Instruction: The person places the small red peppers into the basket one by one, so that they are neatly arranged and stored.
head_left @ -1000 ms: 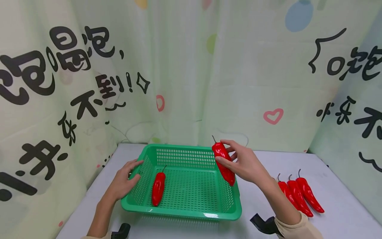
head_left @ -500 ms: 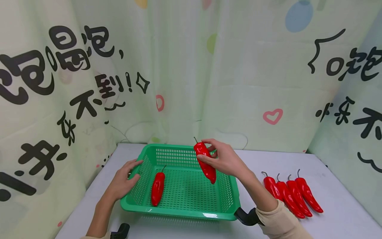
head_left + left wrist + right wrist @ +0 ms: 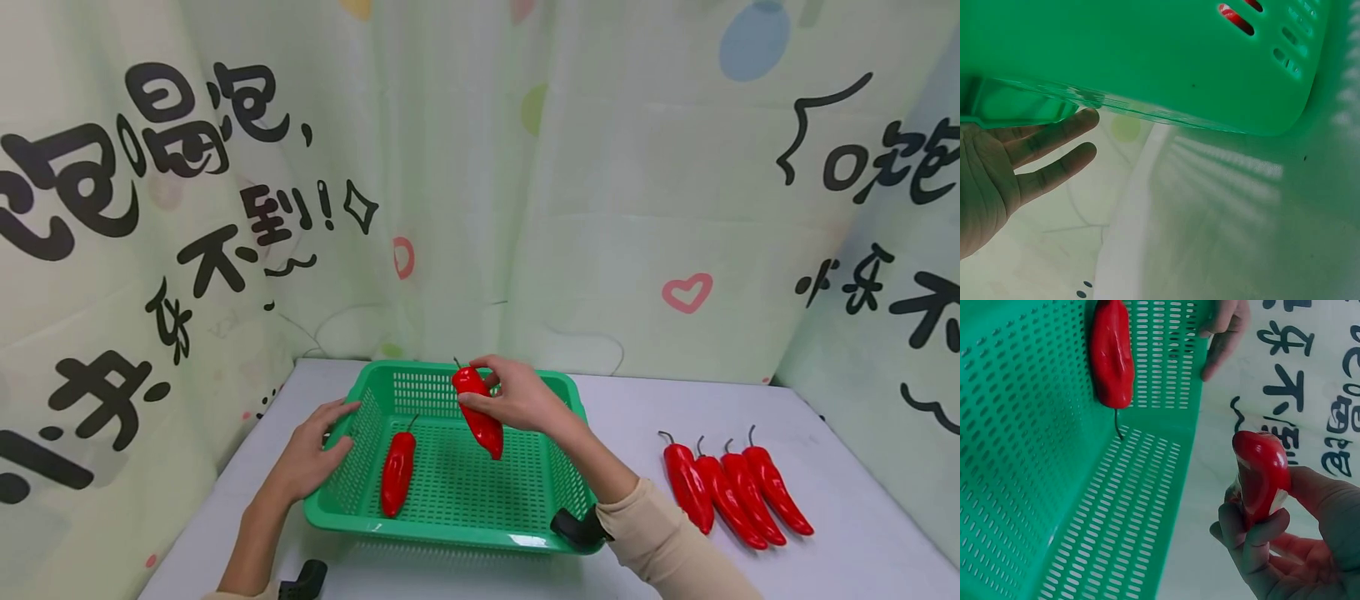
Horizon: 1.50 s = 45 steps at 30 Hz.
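Note:
My right hand [image 3: 517, 396] pinches a red chili pepper [image 3: 477, 414] between thumb and fingers, over the green plastic basket [image 3: 450, 537]. The pepper hangs tilted, its dark stem up and its tip pointing down. In the right wrist view this held pepper [image 3: 1263, 472] is seen end-on. Another red chili pepper [image 3: 398, 473] lies inside the basket, towards the left. My left hand [image 3: 315, 446] rests on the basket's left rim. In the left wrist view two extended fingers [image 3: 1063, 162] show beside the basket's outer wall [image 3: 1147, 62]; the thumb is hidden there.
Several red chili peppers [image 3: 738, 496] lie side by side on the white table [image 3: 615, 575], right of the basket. A printed pale-green curtain [image 3: 585, 208] stands behind the table and along its sides. Dark wrist-worn devices [image 3: 577, 529] sit at both wrists.
My right hand has carried the held pepper leftward, from the basket's right side to above its middle, and slightly lower at the end. The left hand and the other peppers have stayed put.

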{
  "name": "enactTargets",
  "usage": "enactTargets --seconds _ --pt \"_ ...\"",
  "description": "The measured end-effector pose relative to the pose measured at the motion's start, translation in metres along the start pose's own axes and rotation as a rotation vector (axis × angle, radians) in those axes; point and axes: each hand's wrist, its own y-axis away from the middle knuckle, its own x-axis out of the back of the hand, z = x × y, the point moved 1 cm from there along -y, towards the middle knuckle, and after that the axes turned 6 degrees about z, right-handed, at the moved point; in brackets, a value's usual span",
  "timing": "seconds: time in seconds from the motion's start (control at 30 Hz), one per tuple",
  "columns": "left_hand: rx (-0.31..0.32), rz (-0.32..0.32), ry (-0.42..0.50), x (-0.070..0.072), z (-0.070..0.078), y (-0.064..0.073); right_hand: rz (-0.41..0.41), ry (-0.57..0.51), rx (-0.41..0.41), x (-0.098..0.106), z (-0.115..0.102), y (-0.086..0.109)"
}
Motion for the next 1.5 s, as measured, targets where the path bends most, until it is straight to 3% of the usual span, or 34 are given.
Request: enactTargets --seconds 0.3,0.67,0.8,1.13,1.5 --pt "0.008 -0.006 0.005 -0.001 0.0 -0.001 -0.066 0.039 -0.017 -0.022 -0.002 -0.019" --pt "0.005 0.005 -0.001 0.002 -0.001 0.001 -0.22 0.073 -0.109 -0.053 0.01 -0.036" --pt "-0.002 0.008 0.0 0.001 -0.001 0.001 -0.245 0.092 -0.148 -0.065 0.013 -0.038" --pt "-0.003 0.014 -0.004 0.0 -0.002 0.001 -0.349 0.026 -0.292 -0.084 0.015 -0.033" --pt "0.008 0.006 0.003 0.001 -0.001 0.001 -0.406 0.037 -0.311 -0.088 0.015 -0.035"
